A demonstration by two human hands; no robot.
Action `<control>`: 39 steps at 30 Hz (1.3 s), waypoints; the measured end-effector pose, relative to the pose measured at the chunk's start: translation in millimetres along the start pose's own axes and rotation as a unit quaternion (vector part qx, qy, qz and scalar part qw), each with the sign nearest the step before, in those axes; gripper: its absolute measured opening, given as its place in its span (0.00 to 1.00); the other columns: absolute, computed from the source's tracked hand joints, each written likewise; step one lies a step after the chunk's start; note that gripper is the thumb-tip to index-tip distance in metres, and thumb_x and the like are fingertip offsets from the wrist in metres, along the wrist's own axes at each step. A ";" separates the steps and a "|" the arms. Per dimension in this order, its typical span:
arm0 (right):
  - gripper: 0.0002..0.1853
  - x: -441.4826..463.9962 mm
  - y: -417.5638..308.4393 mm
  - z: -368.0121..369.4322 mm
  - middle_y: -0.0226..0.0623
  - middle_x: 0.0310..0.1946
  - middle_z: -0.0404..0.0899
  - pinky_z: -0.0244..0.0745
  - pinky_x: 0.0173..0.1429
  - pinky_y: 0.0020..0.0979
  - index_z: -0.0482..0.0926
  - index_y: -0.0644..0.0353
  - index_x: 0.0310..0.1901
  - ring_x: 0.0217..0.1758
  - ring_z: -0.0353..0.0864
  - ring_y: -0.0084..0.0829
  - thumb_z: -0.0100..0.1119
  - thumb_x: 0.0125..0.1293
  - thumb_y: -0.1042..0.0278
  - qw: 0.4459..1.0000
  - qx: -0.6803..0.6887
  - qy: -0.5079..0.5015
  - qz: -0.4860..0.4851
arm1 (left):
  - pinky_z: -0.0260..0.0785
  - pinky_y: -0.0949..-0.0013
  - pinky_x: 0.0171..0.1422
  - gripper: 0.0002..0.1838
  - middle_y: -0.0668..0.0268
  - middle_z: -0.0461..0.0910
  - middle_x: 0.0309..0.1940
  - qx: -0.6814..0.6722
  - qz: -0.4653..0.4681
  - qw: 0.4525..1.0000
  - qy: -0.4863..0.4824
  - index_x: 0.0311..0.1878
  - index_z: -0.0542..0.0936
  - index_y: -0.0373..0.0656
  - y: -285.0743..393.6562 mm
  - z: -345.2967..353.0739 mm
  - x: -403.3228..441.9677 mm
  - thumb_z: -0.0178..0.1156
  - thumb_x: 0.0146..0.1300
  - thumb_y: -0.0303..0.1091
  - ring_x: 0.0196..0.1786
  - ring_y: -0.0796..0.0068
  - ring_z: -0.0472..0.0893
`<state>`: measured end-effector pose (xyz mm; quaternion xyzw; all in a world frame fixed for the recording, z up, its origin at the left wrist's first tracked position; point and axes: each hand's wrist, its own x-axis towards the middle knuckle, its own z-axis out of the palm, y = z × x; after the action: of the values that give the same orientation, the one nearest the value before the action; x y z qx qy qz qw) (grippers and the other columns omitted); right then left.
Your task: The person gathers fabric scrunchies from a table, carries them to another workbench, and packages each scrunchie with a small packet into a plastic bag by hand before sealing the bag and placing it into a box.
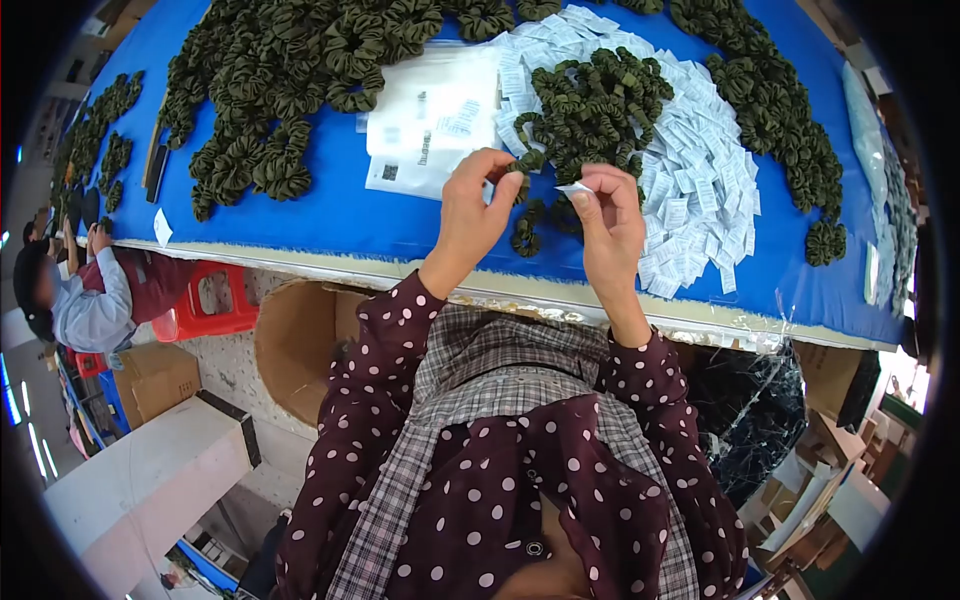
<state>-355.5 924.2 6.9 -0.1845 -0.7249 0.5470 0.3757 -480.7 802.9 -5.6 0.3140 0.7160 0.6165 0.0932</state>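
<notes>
My left hand point(468, 212) is closed in a pinch on a dark green scrunchie point(527, 166). Between the thumb and fingers of my right hand point(612, 225) is a small white label point(572, 188), its corner pointing toward the left hand. The two hands are a short way apart above the table's near edge. Just behind them lies a heap of green scrunchies point(590, 105), resting against a wide pile of printed white labels point(695, 190). One loose scrunchie point(526, 232) lies below the heap, between the hands. Left of it are printed plastic bags point(425, 125).
A large scrunchie pile point(265, 75) covers the blue table point(350, 215) at the back left; another row point(785, 120) runs down the right. At far left, a person point(95, 295) sits near a red stool point(205, 305). A cardboard box point(290, 340) stands under the table edge.
</notes>
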 end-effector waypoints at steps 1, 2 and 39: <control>0.06 2.0 -3.9 1.5 0.30 0.36 0.78 0.68 0.42 0.21 0.79 0.62 0.47 0.35 0.70 0.20 0.63 0.71 0.74 1.000 0.003 -0.003 -0.004 | 0.70 0.66 0.42 0.08 0.65 0.79 0.33 -0.012 0.011 1.000 0.000 0.45 0.80 0.39 3.0 1.3 -2.5 0.63 0.63 0.23 0.33 0.69 0.75; 0.06 3.7 -8.6 5.8 0.29 0.37 0.77 0.68 0.43 0.22 0.79 0.62 0.47 0.36 0.70 0.20 0.63 0.72 0.74 0.999 0.036 -0.022 0.027 | 0.70 0.68 0.41 0.07 0.65 0.79 0.32 -0.021 0.022 1.000 0.004 0.45 0.80 0.38 6.7 0.4 -6.3 0.61 0.63 0.22 0.31 0.71 0.75; 0.09 -29.2 -34.0 108.2 0.35 0.46 0.82 0.73 0.50 0.26 0.83 0.62 0.48 0.42 0.77 0.28 0.64 0.67 0.76 0.973 0.042 -0.225 -0.029 | 0.68 0.72 0.43 0.12 0.66 0.76 0.37 -0.162 -0.170 0.962 0.143 0.49 0.73 0.38 4.9 -96.7 -81.0 0.59 0.77 0.37 0.37 0.76 0.72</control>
<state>-412.4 822.2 15.7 -0.0201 -0.7724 0.5932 0.2262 -465.7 677.6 0.0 0.0770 0.6555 0.7375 0.1431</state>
